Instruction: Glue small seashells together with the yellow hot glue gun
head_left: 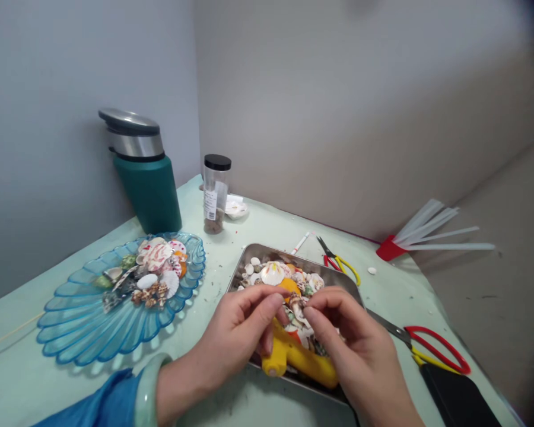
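Both hands meet over a metal tray (358,289) full of mixed seashells. My right hand (360,338) is closed, thumb and index finger pinching a small brown-and-white spiral seashell (296,305). My left hand (244,323) faces it with thumb and fingers curled together; whatever lies between its fingertips is hidden. A yellow glue gun (309,365) lies across the near side of the tray, below the hands. Some left fingers overlap its barrel, and I cannot tell whether they touch it. Among the shells in the tray is a pale fan-shaped scallop shell (272,273).
A blue scalloped dish (102,332) with shells sits left, before a green bottle (149,190). A black-lidded jar (216,193) stands behind. Rightward are red-yellow pliers (340,264), scissors (431,350), a black object (458,394) and translucent sticks (427,231) in a red holder.
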A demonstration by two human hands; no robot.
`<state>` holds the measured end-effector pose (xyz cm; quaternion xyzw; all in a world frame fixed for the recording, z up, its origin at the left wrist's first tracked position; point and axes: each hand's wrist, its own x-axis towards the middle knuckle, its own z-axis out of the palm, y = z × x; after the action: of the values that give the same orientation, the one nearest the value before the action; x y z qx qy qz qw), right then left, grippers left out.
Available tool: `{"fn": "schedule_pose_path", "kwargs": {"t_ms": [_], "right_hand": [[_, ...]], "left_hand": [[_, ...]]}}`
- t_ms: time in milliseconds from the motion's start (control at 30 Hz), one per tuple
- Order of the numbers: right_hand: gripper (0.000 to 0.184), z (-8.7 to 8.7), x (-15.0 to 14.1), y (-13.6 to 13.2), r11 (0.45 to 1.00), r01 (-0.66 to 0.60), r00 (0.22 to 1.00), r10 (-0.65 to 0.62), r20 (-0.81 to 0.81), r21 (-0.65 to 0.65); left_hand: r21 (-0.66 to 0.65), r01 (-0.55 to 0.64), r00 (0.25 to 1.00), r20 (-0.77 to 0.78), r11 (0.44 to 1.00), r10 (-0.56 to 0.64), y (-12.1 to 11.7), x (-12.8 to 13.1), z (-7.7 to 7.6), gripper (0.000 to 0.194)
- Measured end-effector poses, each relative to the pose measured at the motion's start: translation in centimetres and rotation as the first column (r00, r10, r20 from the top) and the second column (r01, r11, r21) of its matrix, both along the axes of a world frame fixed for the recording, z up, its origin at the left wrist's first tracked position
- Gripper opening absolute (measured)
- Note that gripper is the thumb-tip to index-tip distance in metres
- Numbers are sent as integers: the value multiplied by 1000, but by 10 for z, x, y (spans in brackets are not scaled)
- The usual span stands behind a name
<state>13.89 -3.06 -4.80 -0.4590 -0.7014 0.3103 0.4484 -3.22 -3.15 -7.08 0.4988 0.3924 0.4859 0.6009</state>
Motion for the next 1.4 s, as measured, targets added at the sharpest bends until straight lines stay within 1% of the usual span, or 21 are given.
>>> {"fn": "schedule_pose_path", "kwargs": {"t_ms": [33, 67, 100, 133, 200, 267, 300, 367, 467, 567, 667, 733, 767, 833, 967, 1000, 1100, 1167, 1267, 1400], "right_hand": [[12, 1, 0, 0, 987, -9, 996, -6, -90, -161], [15, 2, 0, 0, 953, -41, 984, -13, -177, -301], [18, 2, 0, 0, 905, -93, 965, -22, -263, -416], [20, 1, 0, 1, 854, -158, 937, -29, -348, -497], [23, 0, 0, 3, 757, -303, 869, -31, -495, -579], [24, -1, -1, 5, 676, -421, 804, -31, -594, -605], [24, -1, -2, 6, 648, -459, 781, -31, -624, -607], [25, -2, -3, 6, 618, -503, 751, -33, -659, -604], [22, -4, -3, 6, 613, -514, 734, -49, -678, -600], [21, -5, -4, 4, 616, -506, 741, -46, -670, -603], [20, -5, -4, 3, 652, -463, 776, -30, -630, -601], [18, -5, -4, 4, 681, -420, 805, -27, -593, -600], [18, -5, -4, 4, 687, -412, 810, -24, -586, -599], [18, -4, -4, 5, 671, -438, 794, -23, -607, -599], [16, -4, 0, 7, 599, -541, 728, -17, -685, -590], [16, -4, 0, 7, 598, -545, 725, -15, -689, -587], [16, -4, 1, 6, 624, -525, 742, 1, -671, -579], [17, -5, 1, 6, 631, -517, 750, 8, -662, -578], [19, -5, 0, 5, 624, -519, 756, 16, -654, -584], [19, -4, -2, 5, 647, -495, 772, 21, -635, -580]], "left_hand": [[3, -3, 1000, -5, 1000, 3, 0, 0, 0, 33], [3, -5, 1000, -11, 1000, 5, 0, 0, 0, 32], [1, -7, 1000, -18, 1000, 7, 0, 0, 0, 31], [-2, -11, 1000, -23, 1000, 11, 0, 0, 1, 30], [-13, -15, 999, -35, 1000, 15, -1, 1, 2, 29], [-29, -17, 999, -49, 999, 16, -1, 1, 4, 28], [-31, -19, 998, -56, 999, 18, -1, 1, 5, 29], [-16, -32, 996, -81, 999, 31, -1, 1, 7, 33], [62, -65, 989, -128, 996, 73, 0, 1, 9, 38], [112, -52, 986, -150, 992, 69, 0, 0, 9, 31], [108, -25, 986, -161, 994, 43, 0, 0, 8, 27], [105, -24, 986, -164, 994, 41, 0, 0, 7, 27], [104, -25, 986, -164, 994, 42, 0, 0, 7, 28], [105, -23, 986, -160, 994, 39, 0, 0, 6, 28], [112, -23, 988, -146, 993, 39, 0, -1, 8, 26], [118, -24, 989, -145, 993, 41, 0, -1, 9, 26], [138, -25, 989, -138, 990, 44, -1, 0, 12, 26], [156, -15, 989, -143, 988, 38, -2, 0, 12, 28], [185, 4, 984, -174, 983, 28, -2, -1, 10, 30], [185, 5, 980, -197, 983, 32, -2, -2, 6, 30]]}}
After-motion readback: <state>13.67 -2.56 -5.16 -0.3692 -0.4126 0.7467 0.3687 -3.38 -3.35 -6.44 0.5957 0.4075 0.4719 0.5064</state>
